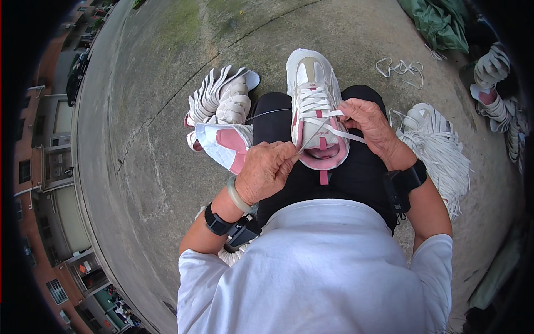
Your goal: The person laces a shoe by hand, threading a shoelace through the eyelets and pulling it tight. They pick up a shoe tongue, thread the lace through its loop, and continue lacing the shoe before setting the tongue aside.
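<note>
A white and beige sneaker (315, 75) with pink lining rests on my lap, toe pointing away from me. White laces (314, 100) cross its upper part, and a loose length hangs toward the right. At the left of the shoe's opening, my left hand (270, 170) is closed in a pinch on a thin strand of shoelace drawn from the upper. On the right side, by the upper eyelets, my right hand (371, 125) pinches the other white lace. A thin, pale line (272, 112) stretches across my left knee; what it is I cannot tell.
Stacked shoe uppers (219, 103) lie left of my knees, with a white and pink piece (225, 142) nearer. On the right are a bundle of white laces (436, 150), a loose lace (400, 68), more stacked uppers (492, 67) and a green sack (436, 22). Buildings line the far left.
</note>
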Available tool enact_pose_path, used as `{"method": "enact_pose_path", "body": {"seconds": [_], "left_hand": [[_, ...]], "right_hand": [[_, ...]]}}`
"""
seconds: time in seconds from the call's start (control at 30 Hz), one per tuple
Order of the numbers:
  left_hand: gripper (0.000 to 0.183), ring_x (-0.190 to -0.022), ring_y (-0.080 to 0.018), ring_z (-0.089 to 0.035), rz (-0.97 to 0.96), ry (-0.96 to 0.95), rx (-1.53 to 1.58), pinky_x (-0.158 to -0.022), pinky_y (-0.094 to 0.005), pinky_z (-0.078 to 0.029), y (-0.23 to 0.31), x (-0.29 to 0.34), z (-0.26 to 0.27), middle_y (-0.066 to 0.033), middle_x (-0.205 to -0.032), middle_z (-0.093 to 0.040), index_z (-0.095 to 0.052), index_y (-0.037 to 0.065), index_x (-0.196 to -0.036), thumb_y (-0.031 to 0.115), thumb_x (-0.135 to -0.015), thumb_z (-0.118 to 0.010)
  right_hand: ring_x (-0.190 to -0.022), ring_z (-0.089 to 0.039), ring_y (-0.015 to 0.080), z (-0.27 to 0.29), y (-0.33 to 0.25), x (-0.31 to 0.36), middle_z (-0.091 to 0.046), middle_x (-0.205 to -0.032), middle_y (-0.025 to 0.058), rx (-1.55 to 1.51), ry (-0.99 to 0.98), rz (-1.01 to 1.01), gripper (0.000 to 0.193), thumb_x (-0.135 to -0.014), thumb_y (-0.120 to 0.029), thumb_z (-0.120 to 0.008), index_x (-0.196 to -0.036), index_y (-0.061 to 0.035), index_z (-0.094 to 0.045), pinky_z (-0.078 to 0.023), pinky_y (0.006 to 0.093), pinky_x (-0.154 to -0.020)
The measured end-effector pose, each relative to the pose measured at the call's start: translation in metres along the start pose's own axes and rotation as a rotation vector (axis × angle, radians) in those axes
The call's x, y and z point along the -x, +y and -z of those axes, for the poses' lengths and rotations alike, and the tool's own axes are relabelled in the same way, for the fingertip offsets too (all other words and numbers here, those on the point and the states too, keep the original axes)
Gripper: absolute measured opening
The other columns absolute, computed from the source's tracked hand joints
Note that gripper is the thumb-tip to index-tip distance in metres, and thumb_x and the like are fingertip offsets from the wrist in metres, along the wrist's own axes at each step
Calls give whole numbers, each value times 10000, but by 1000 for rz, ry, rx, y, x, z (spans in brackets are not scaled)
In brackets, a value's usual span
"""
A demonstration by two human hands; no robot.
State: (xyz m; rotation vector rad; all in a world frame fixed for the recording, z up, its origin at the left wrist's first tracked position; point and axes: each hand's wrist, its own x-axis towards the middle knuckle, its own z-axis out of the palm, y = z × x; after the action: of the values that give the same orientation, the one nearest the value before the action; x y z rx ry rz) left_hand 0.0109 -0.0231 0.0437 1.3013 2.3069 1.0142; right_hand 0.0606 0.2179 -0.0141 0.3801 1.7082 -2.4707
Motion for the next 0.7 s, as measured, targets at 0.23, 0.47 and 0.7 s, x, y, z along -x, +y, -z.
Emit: {"method": "enact_pose_path", "body": {"seconds": [0.23, 0.47, 0.7], "left_hand": [[152, -527, -217, -484, -185, -48, -444, -522, -319, -372, 11, 33, 30, -31, -579, -457, -545, 81, -763, 19, -669, -647], [234, -492, -182, -479, -172, 19, -612, -504, -303, -386, 14, 73, 44, -7, -551, -429, -551, 89, -781, -5, -579, -621], [161, -531, -206, -539, -53, 140, -787, -500, -314, -395, -30, 113, 75, -38, -617, -542, -551, 70, -864, 11, -728, -614]], "right_hand": [[-650, -525, 63, -3, -10, 32, -566, -722, -13, 176, 132, -54, 229, -867, -271, -588, -891, -44, -612, -453, 227, -607], [-570, -553, 234, 23, -31, 81, -554, -677, 110, 1066, 45, 368, 91, -823, -83, -591, -876, -9, -588, -432, 319, -523], [-632, -571, 313, 95, -73, 120, -564, -717, 140, 1567, 230, 662, 91, -790, -26, -605, -879, -19, -582, -438, 353, -544]]}}
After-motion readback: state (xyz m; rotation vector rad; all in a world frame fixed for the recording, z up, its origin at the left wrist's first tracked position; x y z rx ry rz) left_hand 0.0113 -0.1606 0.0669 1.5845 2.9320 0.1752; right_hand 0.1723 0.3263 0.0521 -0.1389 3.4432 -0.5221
